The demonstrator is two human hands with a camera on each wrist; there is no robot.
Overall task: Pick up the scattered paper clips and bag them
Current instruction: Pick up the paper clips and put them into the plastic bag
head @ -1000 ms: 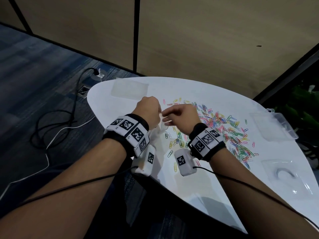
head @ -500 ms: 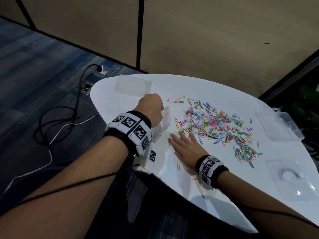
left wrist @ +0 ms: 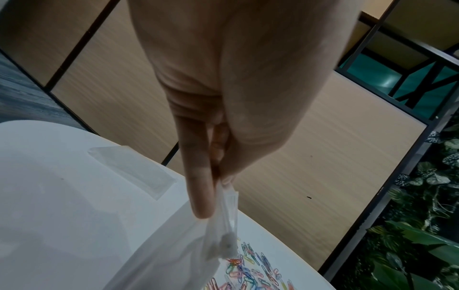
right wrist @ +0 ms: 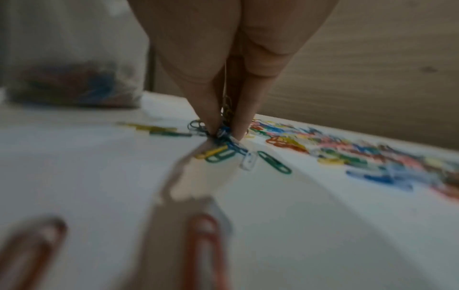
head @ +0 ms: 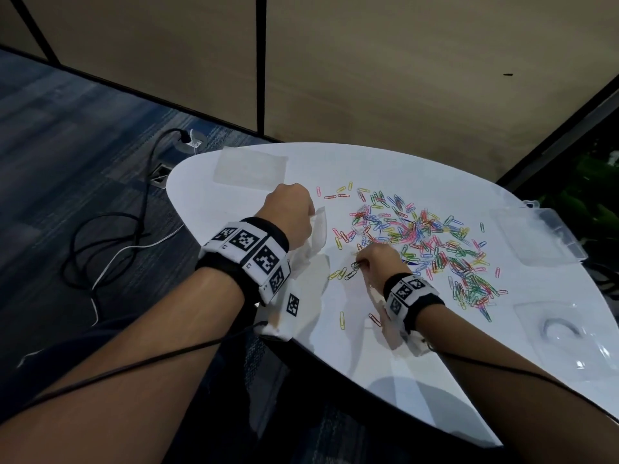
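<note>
Two hands work over a white table (head: 418, 380) in the middle of the head view. The left hand (head: 289, 214), left of centre, has its thumb and forefinger closed on the top edge of a clear plastic bag (head: 316, 234); the left wrist view shows the bag (left wrist: 178, 251) hanging from that pinch, its lower part running off the bottom of the frame. In the right wrist view the bag (right wrist: 74, 78) sits blurred at upper left with coloured clips inside.

The right hand (head: 376, 262), just right of centre, is down on the tabletop at the lower-left edge of the heap of paper clips (head: 425, 242). Its fingertips (right wrist: 211, 123) are drawn narrow together and nip a small bunch of clips (right wrist: 224, 135) against the table, with green, yellow and white clips lying loose just beside them.

The heap spreads from the centre toward the right of the head view. A few stray clips (head: 341, 319) lie below the right hand.

A flat clear bag (head: 249, 167) lies at the table's upper left. Two clear plastic containers (head: 536, 239) sit near the right edge. Cables (head: 110, 236) trail on the carpet at left.
</note>
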